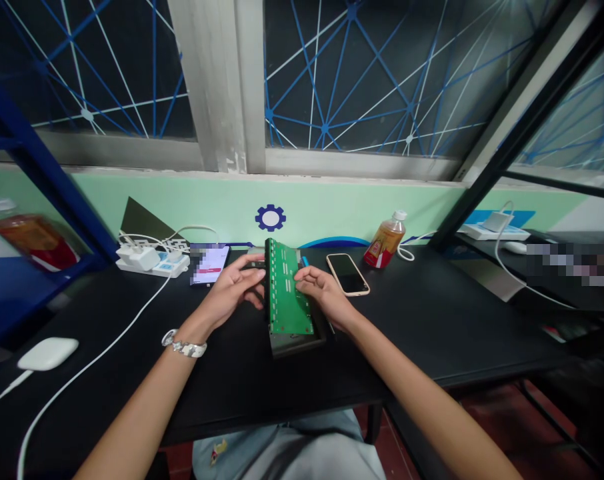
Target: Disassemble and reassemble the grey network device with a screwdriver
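1. Head view: I see the green board [292, 303] tilted above a dark tray [295, 346] on the table [412, 327].
2. Right hand [327, 294] fingers pinch its edge; left hand [227, 288] fingers meet the other, grip unclear to me.
3. Bottle [383, 243] holds amber drink.

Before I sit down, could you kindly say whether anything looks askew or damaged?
Only the green board looks askew: it is tilted over the dark tray rather than lying flat. No obvious spill or damage shows.

Hands [326, 291]: two. Green circuit board [289, 300]: one. Dark tray [296, 345]: one. Phones [348, 274]: two. Drink bottles [385, 241]: two. White power strips [171, 265]: two. Silver wristband [189, 348]: one. Gear emblem [271, 208]: one. White rounded case [49, 353]: one.
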A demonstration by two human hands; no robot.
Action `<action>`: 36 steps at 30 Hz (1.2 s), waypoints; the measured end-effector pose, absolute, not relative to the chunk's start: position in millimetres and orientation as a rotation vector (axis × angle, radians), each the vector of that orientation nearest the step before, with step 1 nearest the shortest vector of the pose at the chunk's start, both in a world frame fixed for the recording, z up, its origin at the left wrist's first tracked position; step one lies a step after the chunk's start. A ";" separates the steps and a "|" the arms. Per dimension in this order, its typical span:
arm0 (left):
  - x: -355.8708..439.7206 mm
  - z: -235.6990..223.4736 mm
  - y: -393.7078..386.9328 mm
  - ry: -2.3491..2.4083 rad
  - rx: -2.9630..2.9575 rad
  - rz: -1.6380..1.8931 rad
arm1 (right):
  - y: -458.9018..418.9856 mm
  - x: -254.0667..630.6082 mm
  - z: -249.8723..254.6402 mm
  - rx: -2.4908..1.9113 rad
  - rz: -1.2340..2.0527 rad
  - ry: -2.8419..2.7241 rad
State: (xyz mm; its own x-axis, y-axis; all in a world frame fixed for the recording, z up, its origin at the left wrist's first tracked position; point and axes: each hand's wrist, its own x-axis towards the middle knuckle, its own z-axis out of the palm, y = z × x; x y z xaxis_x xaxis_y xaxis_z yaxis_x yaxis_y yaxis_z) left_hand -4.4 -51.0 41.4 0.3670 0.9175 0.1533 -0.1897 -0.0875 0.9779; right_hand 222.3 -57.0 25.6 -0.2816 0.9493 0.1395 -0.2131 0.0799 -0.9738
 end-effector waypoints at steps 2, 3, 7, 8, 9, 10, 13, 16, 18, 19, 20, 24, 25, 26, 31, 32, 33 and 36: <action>-7.6 40.7 -48.0 0.785 1.365 1.113 | -56.2 226.7 30.1 -0.814 1.491 -1.248; -8.9 39.6 -46.5 0.803 1.400 1.135 | -55.9 228.5 32.5 -0.800 1.538 -1.212; -13.9 33.4 -40.0 0.790 1.614 1.144 | -54.7 233.5 39.5 -0.715 1.670 -1.108; -15.3 32.2 -38.6 0.782 1.652 1.137 | -54.5 234.5 40.5 -0.692 1.688 -1.096; -16.6 31.5 -37.5 0.782 1.676 1.136 | -54.3 235.5 41.1 -0.671 1.708 -1.087; -17.8 31.4 -36.8 0.787 1.685 1.141 | -54.4 236.3 41.6 -0.650 1.723 -1.085; -20.2 33.4 -37.2 0.814 1.663 1.141 | -56.1 237.6 42.3 -0.590 1.745 -1.138; -21.2 35.2 -38.8 0.866 1.679 1.094 | -59.3 236.3 42.6 -0.565 1.688 -1.276; -21.5 34.1 -38.9 0.904 1.703 1.053 | -61.3 234.5 42.3 -0.615 1.591 -1.412; -21.5 32.8 -38.7 0.917 1.711 1.030 | -62.1 233.4 41.8 -0.657 1.531 -1.480; -21.2 31.4 -38.5 0.925 1.716 1.009 | -62.8 232.2 41.3 -0.698 1.473 -1.537; -16.0 26.9 -39.4 0.950 1.764 0.917 | -66.3 224.6 36.3 -0.806 1.302 -1.558; -13.8 26.2 -40.1 0.952 1.782 0.902 | -67.6 221.9 34.2 -0.819 1.280 -1.528; -11.4 25.4 -40.7 0.951 1.799 0.890 | -69.2 218.8 31.6 -0.825 1.266 -1.500; -3.3 20.1 -41.3 0.929 1.850 0.863 | -77.6 205.0 19.6 -0.824 1.219 -1.449; -3.0 19.6 -41.1 0.927 1.849 0.867 | -78.7 203.7 19.1 -0.821 1.209 -1.451; -3.0 19.6 -40.9 0.927 1.844 0.877 | -79.5 203.2 19.7 -0.814 1.198 -1.453; -4.8 22.7 -41.0 0.927 1.787 0.930 | -78.8 206.3 27.1 -0.801 1.176 -1.475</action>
